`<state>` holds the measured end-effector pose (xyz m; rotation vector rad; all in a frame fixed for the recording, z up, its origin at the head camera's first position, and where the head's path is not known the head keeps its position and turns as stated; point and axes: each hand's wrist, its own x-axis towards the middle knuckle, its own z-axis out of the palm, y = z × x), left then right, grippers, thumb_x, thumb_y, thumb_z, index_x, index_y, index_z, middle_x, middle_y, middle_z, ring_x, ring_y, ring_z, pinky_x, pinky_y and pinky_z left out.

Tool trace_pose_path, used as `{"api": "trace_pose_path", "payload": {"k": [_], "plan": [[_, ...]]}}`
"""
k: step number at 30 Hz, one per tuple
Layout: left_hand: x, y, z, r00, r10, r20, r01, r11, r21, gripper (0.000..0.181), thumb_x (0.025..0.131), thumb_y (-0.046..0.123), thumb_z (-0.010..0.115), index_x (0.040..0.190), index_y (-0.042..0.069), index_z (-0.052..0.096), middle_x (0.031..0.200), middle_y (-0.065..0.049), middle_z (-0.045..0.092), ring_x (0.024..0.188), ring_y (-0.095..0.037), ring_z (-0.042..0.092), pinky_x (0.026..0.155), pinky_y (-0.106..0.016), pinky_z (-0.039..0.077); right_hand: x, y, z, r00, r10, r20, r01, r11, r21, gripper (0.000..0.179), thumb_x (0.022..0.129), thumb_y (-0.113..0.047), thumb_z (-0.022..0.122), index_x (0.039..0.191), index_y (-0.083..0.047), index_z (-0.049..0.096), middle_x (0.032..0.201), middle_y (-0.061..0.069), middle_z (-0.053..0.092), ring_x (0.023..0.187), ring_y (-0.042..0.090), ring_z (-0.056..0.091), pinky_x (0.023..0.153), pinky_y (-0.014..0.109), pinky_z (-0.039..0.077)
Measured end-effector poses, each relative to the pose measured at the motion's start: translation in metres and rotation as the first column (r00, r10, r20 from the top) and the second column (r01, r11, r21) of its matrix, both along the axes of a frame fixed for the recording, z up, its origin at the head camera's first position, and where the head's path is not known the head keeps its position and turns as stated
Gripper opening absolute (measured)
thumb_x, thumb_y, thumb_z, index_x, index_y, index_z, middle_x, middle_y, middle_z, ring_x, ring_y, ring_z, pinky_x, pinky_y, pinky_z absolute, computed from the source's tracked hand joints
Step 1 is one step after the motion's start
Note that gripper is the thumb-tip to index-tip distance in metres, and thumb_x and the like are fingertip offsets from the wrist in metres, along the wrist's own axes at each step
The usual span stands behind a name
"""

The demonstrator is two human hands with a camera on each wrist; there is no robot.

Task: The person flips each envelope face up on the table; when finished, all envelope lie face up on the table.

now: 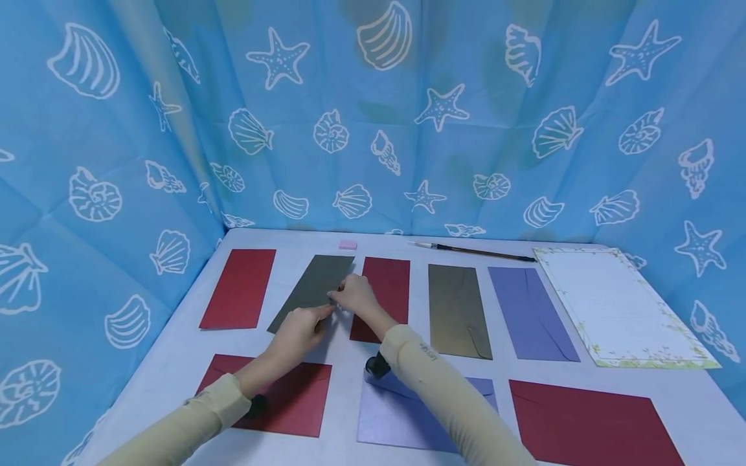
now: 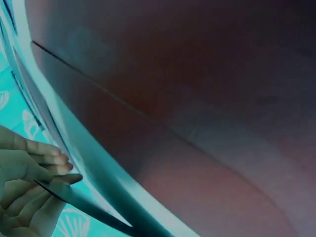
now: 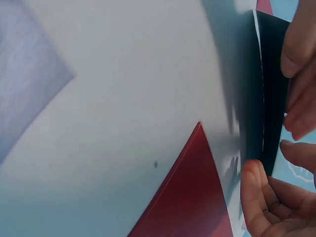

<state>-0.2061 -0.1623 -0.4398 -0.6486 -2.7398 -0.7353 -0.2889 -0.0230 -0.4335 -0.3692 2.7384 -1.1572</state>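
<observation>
A dark grey-green envelope (image 1: 311,281) is raised off the table along its near right side. My left hand (image 1: 297,333) pinches its edge near the lower corner. Just beyond, my right hand (image 1: 357,296) pinches the same edge, the two hands close together. In the right wrist view the dark envelope (image 3: 274,89) stands on edge between the fingers. The left wrist view shows a dark strip of the envelope (image 2: 94,212) by the fingers. A red envelope (image 1: 386,291) lies partly under my right forearm, and another red envelope (image 1: 291,395) lies below my left wrist.
A red envelope (image 1: 239,288) lies at left, with an olive envelope (image 1: 457,310) and a purple envelope (image 1: 533,314) to the right. Nearer are a lilac envelope (image 1: 402,421) and a dark red envelope (image 1: 594,421). Behind are an eraser-like pink block (image 1: 348,245), a brush (image 1: 478,250) and bordered paper (image 1: 618,304).
</observation>
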Motion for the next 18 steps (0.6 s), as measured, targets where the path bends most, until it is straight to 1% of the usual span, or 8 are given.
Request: {"api": "trace_pose_path", "payload": {"k": [2, 4, 5, 8, 11, 14, 18], "plan": [[-0.002, 0.002, -0.003, 1.000, 0.009, 0.013, -0.008, 1.000, -0.015, 0.039, 0.077, -0.012, 0.071, 0.115, -0.004, 0.068, 0.106, -0.017, 0.070, 0.058, -0.009, 0.046, 0.048, -0.017, 0.041, -0.001, 0.003, -0.002, 1.000, 0.013, 0.002, -0.013, 1.000, 0.011, 0.029, 0.091, -0.017, 0.066, 0.066, -0.004, 0.067, 0.054, 0.003, 0.055, 0.049, 0.012, 0.049, 0.047, 0.023, 0.042], [-0.003, 0.003, -0.006, 1.000, 0.012, 0.022, -0.011, 0.999, -0.038, 0.038, 0.077, -0.012, 0.071, 0.114, -0.003, 0.069, 0.105, -0.016, 0.070, 0.062, -0.009, 0.051, 0.051, -0.018, 0.044, -0.001, 0.006, -0.003, 1.000, 0.016, -0.011, -0.016, 1.000, 0.017, 0.021, 0.091, -0.017, 0.066, 0.078, -0.002, 0.073, 0.061, 0.005, 0.059, 0.053, 0.013, 0.051, 0.049, 0.023, 0.043], [-0.004, 0.003, -0.008, 1.000, 0.012, 0.024, -0.011, 0.998, -0.054, 0.037, 0.077, -0.012, 0.072, 0.113, -0.003, 0.070, 0.104, -0.015, 0.071, 0.064, -0.010, 0.053, 0.053, -0.018, 0.045, -0.002, 0.007, -0.004, 1.000, 0.012, -0.009, -0.011, 1.000, 0.020, 0.020, 0.091, -0.017, 0.066, 0.085, 0.001, 0.074, 0.064, 0.006, 0.062, 0.055, 0.014, 0.052, 0.050, 0.024, 0.044], [-0.006, 0.005, -0.012, 0.999, 0.013, 0.032, -0.011, 0.996, -0.087, 0.036, 0.076, -0.011, 0.073, 0.110, -0.001, 0.071, 0.099, -0.013, 0.071, 0.071, -0.011, 0.059, 0.058, -0.020, 0.050, -0.001, 0.011, -0.006, 0.999, 0.010, -0.053, -0.008, 1.000, 0.028, 0.022, 0.091, -0.018, 0.066, 0.096, 0.002, 0.074, 0.074, 0.007, 0.067, 0.058, 0.012, 0.052, 0.051, 0.022, 0.043], [-0.006, 0.006, -0.014, 0.999, 0.024, 0.036, -0.020, 0.993, -0.115, 0.035, 0.076, -0.009, 0.075, 0.109, 0.000, 0.072, 0.097, -0.013, 0.072, 0.075, -0.012, 0.063, 0.062, -0.022, 0.052, -0.001, 0.014, -0.006, 0.996, 0.017, -0.085, -0.013, 0.999, 0.044, 0.022, 0.091, -0.019, 0.065, 0.095, 0.001, 0.074, 0.075, 0.007, 0.067, 0.059, 0.012, 0.051, 0.052, 0.021, 0.042], [-0.006, 0.007, -0.014, 0.999, 0.025, 0.038, -0.020, 0.991, -0.132, 0.034, 0.076, -0.008, 0.075, 0.109, 0.000, 0.072, 0.097, -0.014, 0.072, 0.076, -0.013, 0.065, 0.063, -0.024, 0.053, -0.001, 0.016, -0.006, 0.995, 0.020, -0.094, -0.015, 0.998, 0.053, 0.020, 0.091, -0.019, 0.065, 0.091, -0.001, 0.075, 0.074, 0.007, 0.067, 0.060, 0.012, 0.051, 0.056, 0.022, 0.044], [-0.005, 0.007, -0.014, 0.999, 0.017, 0.042, -0.011, 0.989, -0.145, 0.033, 0.077, -0.007, 0.075, 0.109, 0.001, 0.072, 0.099, -0.015, 0.072, 0.079, -0.014, 0.065, 0.064, -0.024, 0.053, 0.001, 0.017, -0.004, 0.995, 0.032, -0.098, -0.027, 0.998, 0.055, 0.020, 0.091, -0.018, 0.065, 0.094, 0.000, 0.075, 0.084, 0.010, 0.070, 0.064, 0.014, 0.056, 0.061, 0.025, 0.050]]}}
